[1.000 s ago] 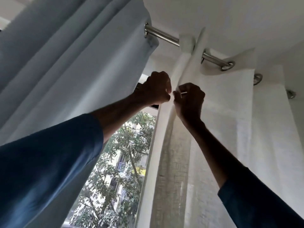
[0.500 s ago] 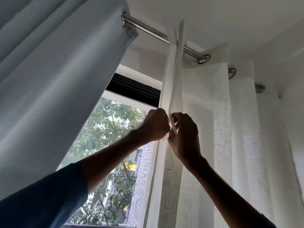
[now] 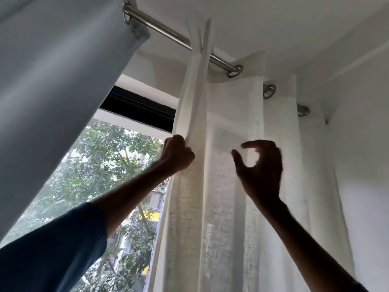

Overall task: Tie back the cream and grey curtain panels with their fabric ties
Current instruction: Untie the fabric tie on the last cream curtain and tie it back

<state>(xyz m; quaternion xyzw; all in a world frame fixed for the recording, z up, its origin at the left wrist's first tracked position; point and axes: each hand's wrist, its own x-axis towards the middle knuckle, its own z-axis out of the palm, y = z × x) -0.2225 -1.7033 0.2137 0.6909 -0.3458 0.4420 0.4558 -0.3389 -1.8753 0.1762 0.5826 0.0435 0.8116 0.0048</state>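
Up by the rod (image 3: 164,30), high at the window (image 3: 101,165), the person works on the cream curtain (image 3: 221,228). The left hand (image 3: 177,155) is closed in a fist round the curtain's front fold, with cloth bunched tight inside the fingers, right at the edge nearest the glass. The right hand (image 3: 262,167) hovers just beside it, in front of the same curtain. Its thumb and fingers are curved and spread with a clear gap between them, and there is nothing in it. It is blurred, so whether the fingertips brush the cloth cannot be told.

From the fist the fold runs straight up to the rod, and below the fist the cloth falls out of view. So the curtain lies half in the grip and half out: the front fold is held, while the wider pleats to the right hang free behind the empty hand.

Over on the left the grey curtain (image 3: 63,81) hangs loose too, well apart from both hands. No tie shows round either curtain. By the look of it the job is barely begun: the cream folds want gathering and binding, and the grey curtain is untouched.
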